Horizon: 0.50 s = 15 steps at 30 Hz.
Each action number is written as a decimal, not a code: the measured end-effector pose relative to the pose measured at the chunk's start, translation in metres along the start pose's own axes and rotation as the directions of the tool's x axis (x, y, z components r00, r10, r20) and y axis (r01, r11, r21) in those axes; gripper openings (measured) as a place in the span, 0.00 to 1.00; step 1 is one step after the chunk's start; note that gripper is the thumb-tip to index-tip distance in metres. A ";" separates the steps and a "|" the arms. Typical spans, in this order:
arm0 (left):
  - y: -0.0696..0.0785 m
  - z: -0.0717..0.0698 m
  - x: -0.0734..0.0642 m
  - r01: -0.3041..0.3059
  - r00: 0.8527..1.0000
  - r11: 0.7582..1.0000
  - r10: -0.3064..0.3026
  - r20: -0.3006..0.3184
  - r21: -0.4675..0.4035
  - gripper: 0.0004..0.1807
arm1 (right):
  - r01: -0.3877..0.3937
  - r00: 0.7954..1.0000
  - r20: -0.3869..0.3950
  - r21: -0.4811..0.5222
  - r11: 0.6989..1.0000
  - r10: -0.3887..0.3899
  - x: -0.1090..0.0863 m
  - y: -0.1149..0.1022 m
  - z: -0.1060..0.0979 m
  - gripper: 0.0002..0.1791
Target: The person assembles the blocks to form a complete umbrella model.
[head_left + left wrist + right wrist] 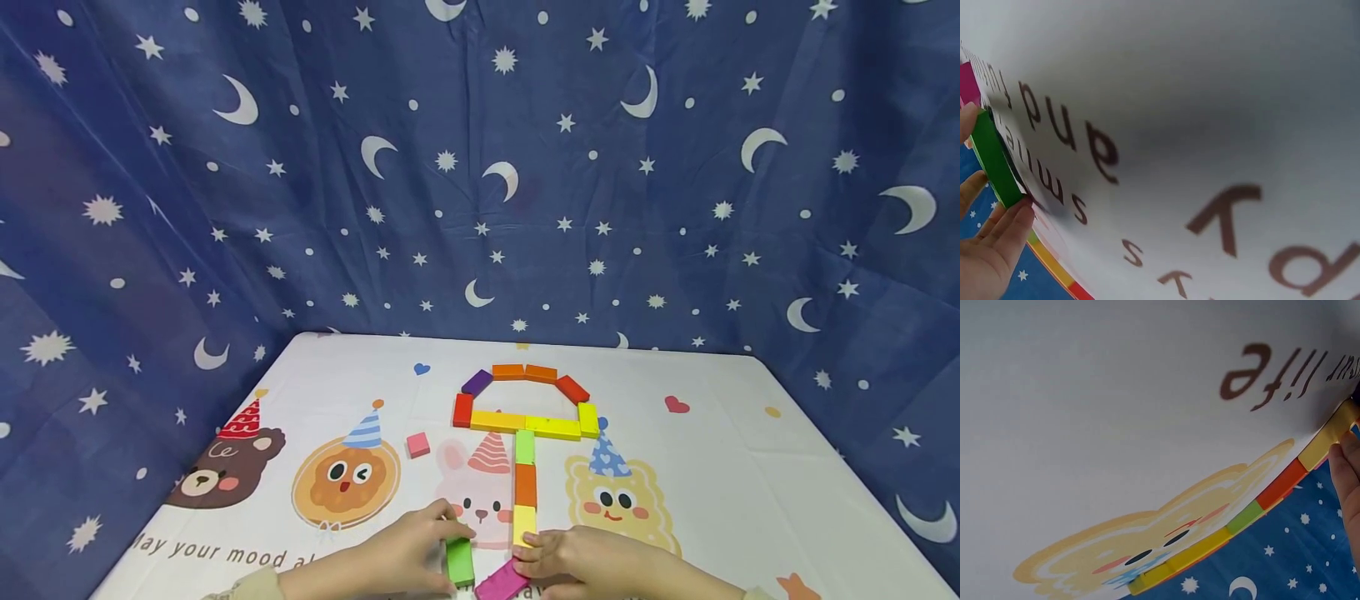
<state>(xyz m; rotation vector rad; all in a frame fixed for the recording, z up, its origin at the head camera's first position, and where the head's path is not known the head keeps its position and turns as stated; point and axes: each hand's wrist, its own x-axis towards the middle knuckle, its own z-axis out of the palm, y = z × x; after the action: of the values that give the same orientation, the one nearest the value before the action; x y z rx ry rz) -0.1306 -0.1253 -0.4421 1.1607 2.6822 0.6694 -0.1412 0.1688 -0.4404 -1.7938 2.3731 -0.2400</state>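
Note:
My left hand (416, 550) holds a green block (460, 562) near the front edge of the view. In the left wrist view, fingertips meet both ends of that green block (997, 159). Just to its right, a magenta block (501, 582) lies slanted on the cloth. My right hand (581, 560) rests its fingers on the magenta block's upper end and the pale yellow block (524, 525). Straight fingers lie along the yellow block (1329, 436) in the right wrist view; the thumb is hidden there.
Above the yellow block, an orange block (526, 485) and a light green block (525, 447) continue the column. It meets a yellow row (552, 428) under an arch of coloured blocks (508, 372). A pink cube (417, 445) sits left, on the printed white tablecloth (720, 475).

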 end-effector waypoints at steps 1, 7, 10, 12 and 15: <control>0.001 0.001 0.000 -0.006 1.000 1.000 0.006 -0.002 0.005 0.29 | -0.003 1.000 0.001 0.005 1.000 0.003 0.000 0.000 0.000 0.23; 0.003 0.005 0.001 -0.045 0.999 0.998 0.046 -0.019 0.053 0.27 | -0.034 0.999 0.025 0.048 0.998 0.033 0.000 -0.001 -0.003 0.23; 0.002 0.006 0.002 -0.075 0.997 0.993 0.077 -0.018 0.089 0.26 | -0.058 0.998 0.041 0.071 0.996 0.056 0.001 -0.002 -0.003 0.24; 0.002 0.006 0.002 -0.099 0.995 0.989 0.102 -0.018 0.106 0.26 | -0.068 0.997 0.048 0.077 0.995 0.064 0.001 -0.001 -0.003 0.25; 0.002 0.006 0.002 -0.123 0.992 0.985 0.126 -0.018 0.124 0.25 | -0.069 0.996 0.056 0.075 0.995 0.065 0.001 0.000 -0.002 0.25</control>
<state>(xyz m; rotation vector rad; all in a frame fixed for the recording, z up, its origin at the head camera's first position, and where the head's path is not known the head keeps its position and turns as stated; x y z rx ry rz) -0.1289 -0.1205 -0.4467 1.3686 2.7244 0.5460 -0.1416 0.1677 -0.4384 -1.6628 2.3488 -0.2678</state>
